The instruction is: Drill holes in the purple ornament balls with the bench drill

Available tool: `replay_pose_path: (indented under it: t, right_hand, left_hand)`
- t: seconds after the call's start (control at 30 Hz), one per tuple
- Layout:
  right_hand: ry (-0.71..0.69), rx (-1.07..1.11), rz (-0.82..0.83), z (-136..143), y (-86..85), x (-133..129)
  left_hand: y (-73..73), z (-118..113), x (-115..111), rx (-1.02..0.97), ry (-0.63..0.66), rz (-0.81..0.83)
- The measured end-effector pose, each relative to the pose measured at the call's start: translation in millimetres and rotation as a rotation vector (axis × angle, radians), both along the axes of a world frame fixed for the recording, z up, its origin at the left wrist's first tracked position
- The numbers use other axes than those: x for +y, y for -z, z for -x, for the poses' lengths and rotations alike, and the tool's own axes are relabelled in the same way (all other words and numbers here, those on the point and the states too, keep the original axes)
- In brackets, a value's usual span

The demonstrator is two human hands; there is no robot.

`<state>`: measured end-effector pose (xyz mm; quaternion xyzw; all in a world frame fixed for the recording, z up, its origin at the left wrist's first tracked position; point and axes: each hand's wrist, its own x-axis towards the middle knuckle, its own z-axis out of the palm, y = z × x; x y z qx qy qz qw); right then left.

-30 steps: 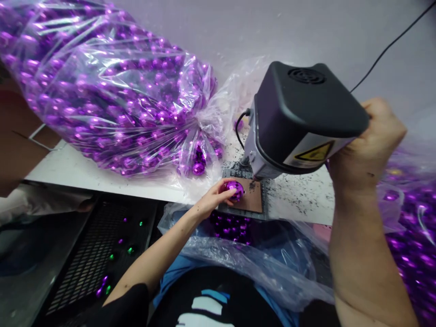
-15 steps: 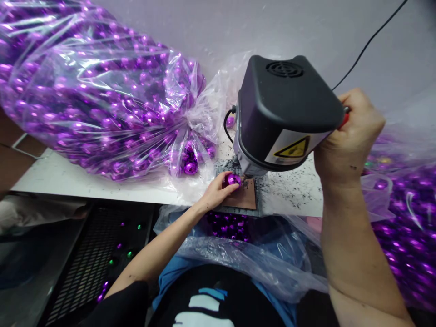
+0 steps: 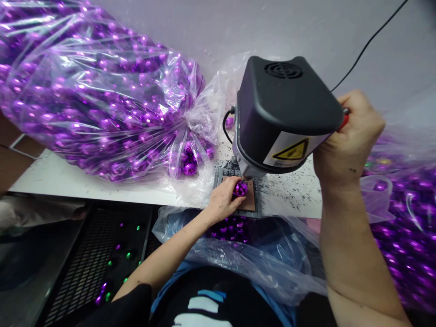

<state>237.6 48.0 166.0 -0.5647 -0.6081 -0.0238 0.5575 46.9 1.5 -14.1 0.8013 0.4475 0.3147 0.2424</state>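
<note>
My left hand [image 3: 224, 199] pinches a shiny purple faceted ball [image 3: 241, 188] between thumb and fingers. The ball is over the brown plate [image 3: 250, 203] of a small base, below the black drill press head [image 3: 289, 104]. What tip the machine carries is hidden under its housing. My right hand [image 3: 352, 131] is wrapped round a lever with a red part, at the right side of the machine. Under the bench edge, more purple balls [image 3: 231, 229] lie in an open clear plastic bag over my lap.
A large tied clear bag [image 3: 102, 100] of purple balls fills the left of the white bench [image 3: 136, 190]. Dark shavings [image 3: 289, 190] litter the bench. More bagged purple balls [image 3: 405, 236] stand at right. A black crate [image 3: 91, 254] with several purple and green balls is lower left.
My left hand has moved slightly right and toward me with the ball, which is now turned differently. My right hand and the machine have hardly moved.
</note>
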Motion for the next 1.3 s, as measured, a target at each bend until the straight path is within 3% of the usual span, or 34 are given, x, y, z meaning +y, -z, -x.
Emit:
replay_pose_path:
  t: [0.23, 0.47, 0.8, 0.97, 1.13, 1.3]
  right_hand:
    - [0.012, -0.032, -0.031, 0, 1.7, 0]
    - [0.012, -0.064, -0.035, 1, 0.2, -4]
    - [0.275, -0.169, -0.263, 8, 31.4, -43]
    - [0.241, -0.144, -0.271, 7, 42.3, -50]
    - [0.082, -0.135, -0.427, 7, 49.5, -47]
    - [0.120, -0.088, -0.380, 9, 59.7, -57]
  left_hand:
    - [2.8, -13, 0, 0.040, -0.133, -0.042]
    - [12.4, -15, 3, 0.039, -0.123, -0.068]
    - [12.8, -15, 1, 0.015, -0.134, -0.061]
    - [12.2, -15, 1, 0.006, -0.134, -0.073]
    - [11.9, -16, 0, 0.041, -0.140, -0.075]
    - [13.1, -15, 0, 0.048, -0.139, -0.083]
